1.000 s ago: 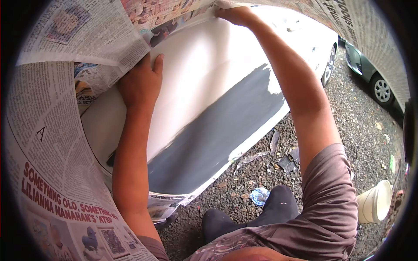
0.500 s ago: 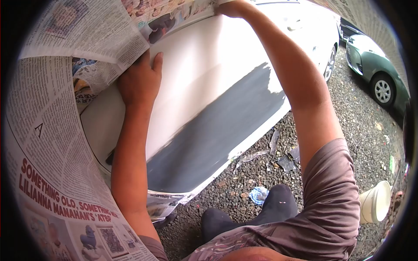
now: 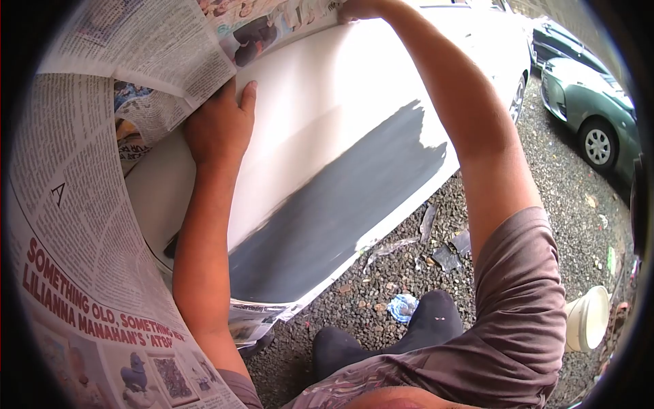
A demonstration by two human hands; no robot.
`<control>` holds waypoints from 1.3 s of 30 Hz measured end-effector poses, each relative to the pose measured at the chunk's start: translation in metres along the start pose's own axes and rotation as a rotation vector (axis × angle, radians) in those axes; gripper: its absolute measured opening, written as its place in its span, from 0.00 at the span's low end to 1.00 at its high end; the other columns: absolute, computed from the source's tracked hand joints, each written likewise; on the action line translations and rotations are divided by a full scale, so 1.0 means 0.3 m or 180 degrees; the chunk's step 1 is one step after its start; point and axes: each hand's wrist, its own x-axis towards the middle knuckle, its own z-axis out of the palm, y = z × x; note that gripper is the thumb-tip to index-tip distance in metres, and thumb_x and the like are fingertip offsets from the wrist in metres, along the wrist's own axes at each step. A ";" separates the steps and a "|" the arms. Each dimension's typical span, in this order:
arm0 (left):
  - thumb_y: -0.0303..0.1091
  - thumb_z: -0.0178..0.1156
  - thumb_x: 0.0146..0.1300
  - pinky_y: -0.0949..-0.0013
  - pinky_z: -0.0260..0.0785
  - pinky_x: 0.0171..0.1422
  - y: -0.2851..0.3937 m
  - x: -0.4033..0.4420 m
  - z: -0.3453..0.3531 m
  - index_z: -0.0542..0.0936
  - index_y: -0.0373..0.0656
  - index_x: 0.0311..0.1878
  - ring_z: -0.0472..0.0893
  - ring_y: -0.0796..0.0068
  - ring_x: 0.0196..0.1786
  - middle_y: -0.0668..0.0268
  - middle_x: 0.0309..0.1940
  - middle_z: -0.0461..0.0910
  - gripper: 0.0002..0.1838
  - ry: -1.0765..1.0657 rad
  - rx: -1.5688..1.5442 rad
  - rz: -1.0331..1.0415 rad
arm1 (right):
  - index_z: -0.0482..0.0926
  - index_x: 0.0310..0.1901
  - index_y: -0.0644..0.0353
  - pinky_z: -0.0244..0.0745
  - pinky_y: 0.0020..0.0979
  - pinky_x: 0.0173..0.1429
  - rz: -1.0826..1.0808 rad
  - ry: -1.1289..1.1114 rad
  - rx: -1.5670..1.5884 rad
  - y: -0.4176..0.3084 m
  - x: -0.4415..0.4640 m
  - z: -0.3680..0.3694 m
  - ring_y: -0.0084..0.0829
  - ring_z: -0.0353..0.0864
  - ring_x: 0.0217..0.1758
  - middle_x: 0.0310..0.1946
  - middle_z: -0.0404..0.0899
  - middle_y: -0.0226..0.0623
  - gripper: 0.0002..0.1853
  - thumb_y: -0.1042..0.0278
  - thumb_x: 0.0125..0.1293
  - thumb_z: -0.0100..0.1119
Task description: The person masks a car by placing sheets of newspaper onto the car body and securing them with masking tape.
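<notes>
My left hand (image 3: 221,126) rests at the lower edge of a newspaper sheet (image 3: 160,58), on the white car panel (image 3: 293,102). Its thumb stands apart, while the other fingertips are hidden by the paper. At the top of the view, my right hand (image 3: 360,9) holds the end of the printed newspaper strip (image 3: 293,24) along the panel's upper edge; part of this hand is out of frame. A dark grey patch (image 3: 340,198) covers the panel's lower part. More newspaper (image 3: 88,198) hangs down the left side.
Newspaper and film (image 3: 255,317) line the panel's bottom edge. On the gravel (image 3: 361,324) lie a crumpled blue-and-white piece (image 3: 403,307) and grey scraps (image 3: 447,258). A white bucket (image 3: 587,319) stands at right. A green car (image 3: 589,102) is parked beyond.
The view has shifted slightly, and the newspaper on the left has moved a little. Both hands stay in nearly the same places on the paper and panel.
</notes>
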 end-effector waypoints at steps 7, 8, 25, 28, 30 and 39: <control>0.61 0.59 0.75 0.47 0.83 0.48 0.000 -0.002 0.005 0.86 0.55 0.63 0.90 0.47 0.46 0.55 0.49 0.90 0.26 -0.0050 -0.0059 -0.0043 | 0.89 0.57 0.55 0.78 0.44 0.55 0.0210 -0.1057 -0.0883 -0.098 0.045 -0.073 0.43 0.86 0.49 0.45 0.90 0.44 0.24 0.57 0.58 0.72; 0.61 0.59 0.75 0.46 0.83 0.47 -0.004 -0.003 0.009 0.86 0.55 0.62 0.89 0.47 0.46 0.55 0.48 0.90 0.25 0.0129 -0.0037 0.0038 | 0.89 0.56 0.56 0.77 0.44 0.55 0.0195 -0.1067 -0.0822 -0.089 0.053 -0.064 0.43 0.86 0.48 0.45 0.90 0.44 0.24 0.58 0.58 0.72; 0.60 0.61 0.74 0.47 0.83 0.45 -0.007 -0.007 0.016 0.87 0.55 0.60 0.89 0.48 0.44 0.55 0.46 0.89 0.24 0.0314 -0.0064 0.0118 | 0.88 0.38 0.58 0.77 0.45 0.38 0.0472 -0.0843 -0.0498 -0.200 -0.130 -0.199 0.39 0.83 0.31 0.28 0.86 0.39 0.11 0.63 0.57 0.66; 0.61 0.60 0.75 0.48 0.83 0.45 -0.007 -0.008 0.016 0.87 0.55 0.60 0.89 0.48 0.44 0.55 0.46 0.89 0.24 0.0226 -0.0061 0.0056 | 0.88 0.41 0.59 0.78 0.44 0.38 0.0291 -0.0802 -0.0593 -0.187 -0.110 -0.185 0.39 0.83 0.31 0.29 0.86 0.40 0.12 0.64 0.58 0.64; 0.61 0.60 0.75 0.48 0.83 0.45 -0.007 -0.010 0.017 0.87 0.55 0.60 0.90 0.48 0.44 0.55 0.45 0.89 0.25 0.0198 -0.0078 0.0038 | 0.87 0.44 0.60 0.78 0.44 0.38 0.0227 -0.0853 -0.0520 -0.140 -0.048 -0.145 0.39 0.83 0.32 0.30 0.86 0.40 0.14 0.64 0.58 0.64; 0.62 0.59 0.75 0.48 0.83 0.43 -0.006 -0.010 0.012 0.87 0.55 0.60 0.90 0.49 0.42 0.55 0.43 0.89 0.24 0.0084 -0.0051 -0.0028 | 0.86 0.57 0.58 0.79 0.44 0.39 0.0314 -0.1015 -0.0566 -0.177 -0.081 -0.180 0.40 0.85 0.34 0.34 0.87 0.40 0.21 0.66 0.62 0.64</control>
